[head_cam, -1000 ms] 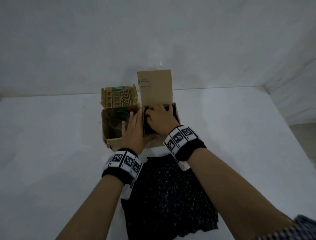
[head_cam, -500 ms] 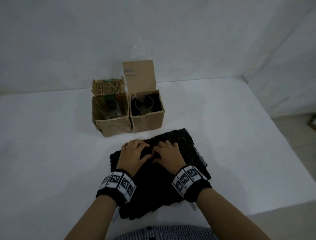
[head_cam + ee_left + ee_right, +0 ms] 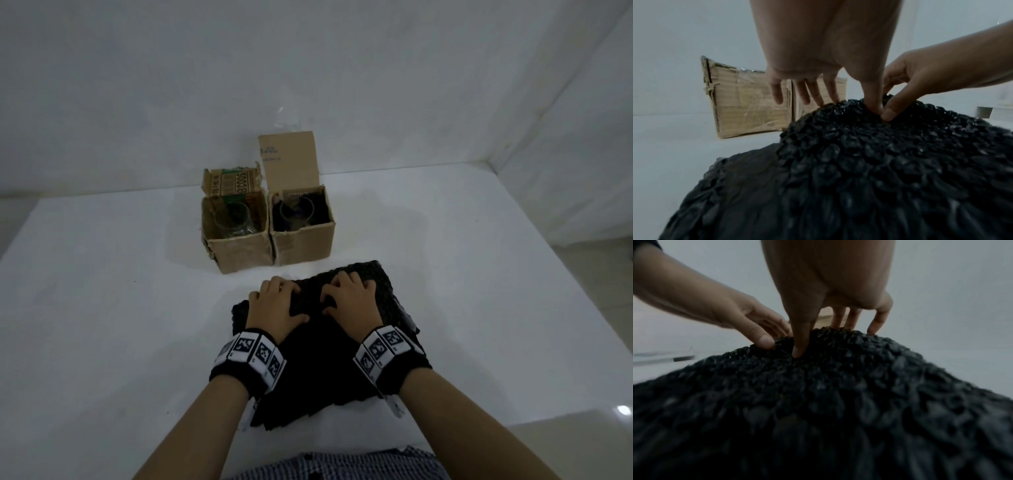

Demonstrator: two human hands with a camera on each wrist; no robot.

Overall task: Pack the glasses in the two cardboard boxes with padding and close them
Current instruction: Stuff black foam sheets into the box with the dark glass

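Two open cardboard boxes stand side by side at the back of the white table. The left box (image 3: 239, 253) holds a clear glass (image 3: 234, 219). The right box (image 3: 303, 245), its lid flap upright, holds a second glass (image 3: 296, 210) with dark padding around it. A stack of black bubble-wrap padding (image 3: 342, 353) lies in front of the boxes. My left hand (image 3: 277, 303) and right hand (image 3: 349, 298) rest on its far half, thumbs dug in and fingers curled over the top sheet (image 3: 869, 146), pinching it. The right wrist view shows the same hold on the padding (image 3: 828, 394).
The white table (image 3: 102, 308) ends at a white wall behind the boxes and another wall on the right. Its near edge runs just below the padding, by my checked shirt (image 3: 342, 467). Bare tabletop lies left and right of the padding.
A second ago both hands were at the right box, the right one inside it. They have drawn back to the padding stack and now hold its top sheet.
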